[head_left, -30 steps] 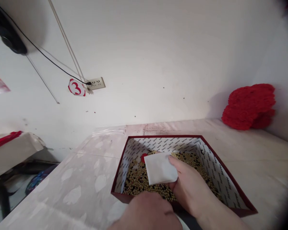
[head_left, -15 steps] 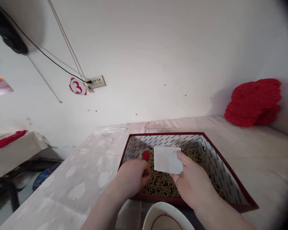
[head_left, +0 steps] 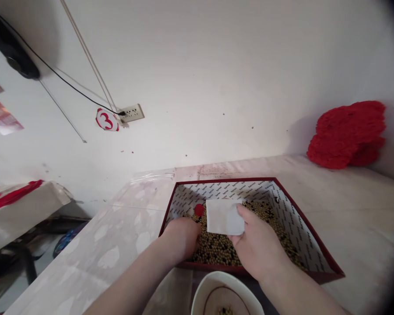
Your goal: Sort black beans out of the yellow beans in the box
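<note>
My right hand [head_left: 258,243] is closed on the edge of a flat white rectangular piece, like a small cloth pouch or paper packet [head_left: 223,217], holding it above the beads. My left hand [head_left: 181,238] is at the left side of the box, its fingers curled downward at the beads; the fingertips are hidden, so what they hold cannot be made out. Small brownish-gold bead-like balls [head_left: 218,250], with darker ones among them, cover the floor of a dark red box [head_left: 311,234] with a printed white lining. A round red piece [head_left: 199,210] lies on them just beyond my left hand.
A white bowl [head_left: 200,291] with a few of the small balls [head_left: 225,310] inside stands before the box. A bundle of red yarn-like material [head_left: 346,135] sits at the back right of the covered table [head_left: 118,236]. A power strip [head_left: 133,113] is on the wall.
My left hand has moved slightly left and its fingers now point down at the beads. The packet stays in my right hand. The view has tilted a little, showing more of the bowl's inside.
</note>
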A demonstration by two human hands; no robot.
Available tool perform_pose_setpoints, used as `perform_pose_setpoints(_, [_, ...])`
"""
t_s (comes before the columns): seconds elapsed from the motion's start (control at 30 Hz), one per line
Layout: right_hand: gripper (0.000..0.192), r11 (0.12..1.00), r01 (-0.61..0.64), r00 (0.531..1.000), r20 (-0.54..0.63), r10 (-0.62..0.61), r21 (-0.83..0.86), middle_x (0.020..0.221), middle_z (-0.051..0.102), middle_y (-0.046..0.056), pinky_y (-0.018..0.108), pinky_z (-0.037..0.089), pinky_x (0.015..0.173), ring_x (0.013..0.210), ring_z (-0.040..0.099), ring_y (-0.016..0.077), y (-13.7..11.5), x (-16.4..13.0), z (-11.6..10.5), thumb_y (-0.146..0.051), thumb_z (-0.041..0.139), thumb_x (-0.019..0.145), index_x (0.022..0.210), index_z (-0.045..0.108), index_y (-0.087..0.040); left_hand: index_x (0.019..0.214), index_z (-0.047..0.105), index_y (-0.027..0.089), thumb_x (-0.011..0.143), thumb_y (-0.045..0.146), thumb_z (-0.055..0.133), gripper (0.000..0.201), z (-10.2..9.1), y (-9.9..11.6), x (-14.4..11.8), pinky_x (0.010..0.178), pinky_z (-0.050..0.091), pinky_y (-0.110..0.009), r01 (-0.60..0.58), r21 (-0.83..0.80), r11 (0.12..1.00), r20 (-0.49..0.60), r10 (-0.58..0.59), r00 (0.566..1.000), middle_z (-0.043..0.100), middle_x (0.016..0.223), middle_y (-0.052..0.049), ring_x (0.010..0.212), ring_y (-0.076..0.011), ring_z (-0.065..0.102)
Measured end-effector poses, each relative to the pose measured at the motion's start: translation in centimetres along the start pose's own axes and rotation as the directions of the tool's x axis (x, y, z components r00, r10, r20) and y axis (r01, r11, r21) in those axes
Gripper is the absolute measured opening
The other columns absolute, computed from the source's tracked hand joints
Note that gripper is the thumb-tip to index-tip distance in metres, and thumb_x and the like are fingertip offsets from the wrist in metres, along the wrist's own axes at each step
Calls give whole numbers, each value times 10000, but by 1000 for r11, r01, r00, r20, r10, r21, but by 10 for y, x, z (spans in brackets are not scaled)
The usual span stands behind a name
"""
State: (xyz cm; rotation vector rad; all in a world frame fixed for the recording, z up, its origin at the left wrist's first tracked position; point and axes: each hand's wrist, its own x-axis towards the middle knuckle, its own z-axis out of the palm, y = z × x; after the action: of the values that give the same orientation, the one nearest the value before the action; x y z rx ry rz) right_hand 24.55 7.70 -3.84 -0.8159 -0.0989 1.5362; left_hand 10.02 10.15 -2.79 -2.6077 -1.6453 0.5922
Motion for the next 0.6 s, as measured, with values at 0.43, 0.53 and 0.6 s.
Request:
perform_pose_setpoints(0.43, [165,1000,5,1000,3,-5,-11,812,725,1,247,539,580,749,658,178,5,6,-4,-202,652,693,852,676,-239,877,729,71,657,99,633,242,5,9,12,729,533,-446,-118,140,983,244,81,966,705,868,-237,844,-367,669])
perform_pose_setpoints(0.53, [184,1000,15,1000,12,-15,-13,799,724,2,253,539,591,746,658,178,4,4,-2,-211,657,694,877,673,-225,803,729,87,646,116,649,178,3,5,13,676,535,-429,-62,112,992,172,42,984,709,822,-220,793,-360,674])
perform_pose_setpoints(0.6, [192,1000,24,1000,17,-24,-13,783,721,4,257,535,596,745,657,178,3,5,-1,-216,646,705,896,667,-207,776,715,105,699,143,614,133,-2,-1,8,653,524,-409,15,83,996,56,-20,998,709,799,-193,767,-335,674])
